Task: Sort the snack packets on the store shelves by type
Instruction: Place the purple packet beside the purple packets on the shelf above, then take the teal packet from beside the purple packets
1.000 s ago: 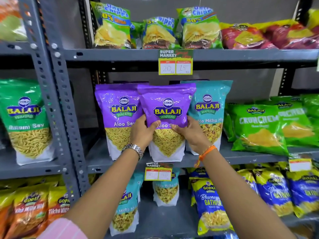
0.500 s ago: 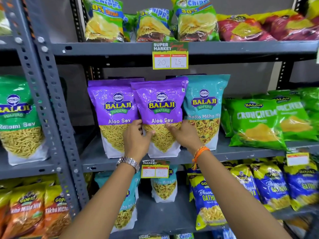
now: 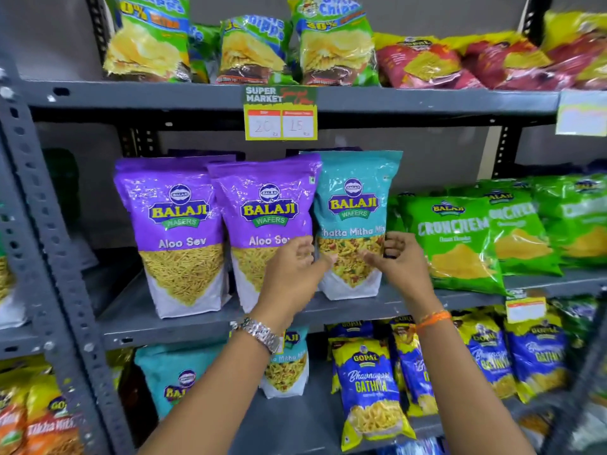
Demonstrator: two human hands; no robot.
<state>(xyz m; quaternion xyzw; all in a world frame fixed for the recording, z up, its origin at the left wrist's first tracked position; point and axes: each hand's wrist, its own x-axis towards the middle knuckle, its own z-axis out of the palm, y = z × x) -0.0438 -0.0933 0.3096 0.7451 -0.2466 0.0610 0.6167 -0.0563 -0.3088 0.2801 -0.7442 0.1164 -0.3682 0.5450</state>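
A teal Khatta Mitha Mix packet [image 3: 356, 205] stands upright on the middle shelf [image 3: 184, 326], between two purple Aloo Sev packets [image 3: 179, 231] [image 3: 266, 224] on its left and green Crunchem packets [image 3: 455, 238] on its right. My left hand [image 3: 292, 274] is at the teal packet's left edge, in front of the nearer purple packet, fingers apart and thumb over the teal front. My right hand [image 3: 399, 261] curls its fingers round the teal packet's right edge, thumb on the front.
The top shelf holds green chips bags [image 3: 335, 44] and red bags [image 3: 427, 64]. A yellow price tag [image 3: 281, 124] hangs from it. Below are more teal packets [image 3: 174, 379] and blue Gathiya packets [image 3: 371, 389]. A perforated grey upright [image 3: 49, 241] stands at the left.
Both hands left the nearer purple Aloo Sev packet, which now stands on the shelf, and moved right to the sides of the teal packet. The view came closer.
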